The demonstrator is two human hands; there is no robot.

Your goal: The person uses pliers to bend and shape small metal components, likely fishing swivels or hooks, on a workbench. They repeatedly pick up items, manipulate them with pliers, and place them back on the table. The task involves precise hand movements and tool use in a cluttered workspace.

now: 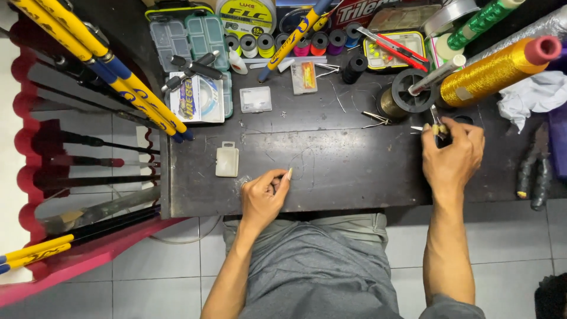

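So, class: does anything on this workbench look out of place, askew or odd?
Mostly tidy clutter. The gold thread cone lies tipped on its side, a crumpled white cloth sits beside it, and loose thin line strays near the left hand.

A dark worktable [354,177] over pale grey floor tiles [159,260] — red scalloped rack [26,177] at the left.

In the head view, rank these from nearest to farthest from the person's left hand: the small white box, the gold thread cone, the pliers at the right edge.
From the left hand:
1. Small white box, just up-left of it on the table.
2. Gold thread cone, far up-right, beyond the right hand.
3. Pliers, at the table's right edge.
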